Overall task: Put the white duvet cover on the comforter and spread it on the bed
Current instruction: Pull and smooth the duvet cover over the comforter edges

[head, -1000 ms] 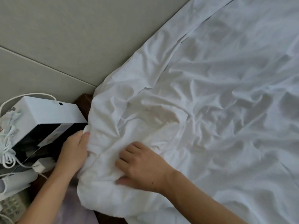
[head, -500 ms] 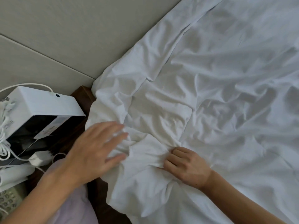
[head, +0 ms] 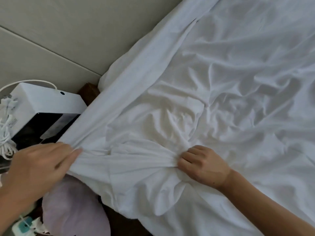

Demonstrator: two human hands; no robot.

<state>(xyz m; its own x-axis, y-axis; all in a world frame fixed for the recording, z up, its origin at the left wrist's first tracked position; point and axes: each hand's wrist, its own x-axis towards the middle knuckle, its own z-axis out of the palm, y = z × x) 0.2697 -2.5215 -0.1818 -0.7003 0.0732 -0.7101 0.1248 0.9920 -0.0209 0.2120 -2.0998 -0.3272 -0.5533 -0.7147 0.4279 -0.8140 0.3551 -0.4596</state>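
At the far left a coil of white cable [head: 6, 133] lies beside a white box [head: 42, 103] with a dark glossy front, both on a dark wooden counter [head: 89, 91] wedged between the wall and the bed. A pale grey padded wall [head: 68, 31] runs behind them and slants away to the far right. Near the bottom left corner sits a small white and teal device [head: 23, 227], partly hidden by the forearm, and just right of it a lilac cushion [head: 73, 212] bulges up from below the bed's edge.

The left hand [head: 40, 166] comes in from the near left, above the counter. Its thumb and fingers pinch the left edge of the duvet cover [head: 221, 82], and the cloth runs taut from that pinch up along the edge toward the far corner by the wall. Folds fan out from the fingertips across to the other hand.

The right hand [head: 204, 166] reaches in from the near right, its forearm lying over the cover. Its fingers are curled tight around a bunched gather of the white cloth, knuckles up, pressing down onto the bed. Between the two hands the cover is stretched in long creases.

The cover itself lies over the bed, filling the whole right side of the scene, heavily crumpled in the middle and smoother toward the far right. Its near left corner hangs over the bed's edge, above the cushion. A slightly cream-toned patch shows through the cloth just beyond the right hand; I cannot tell whether that is the comforter.
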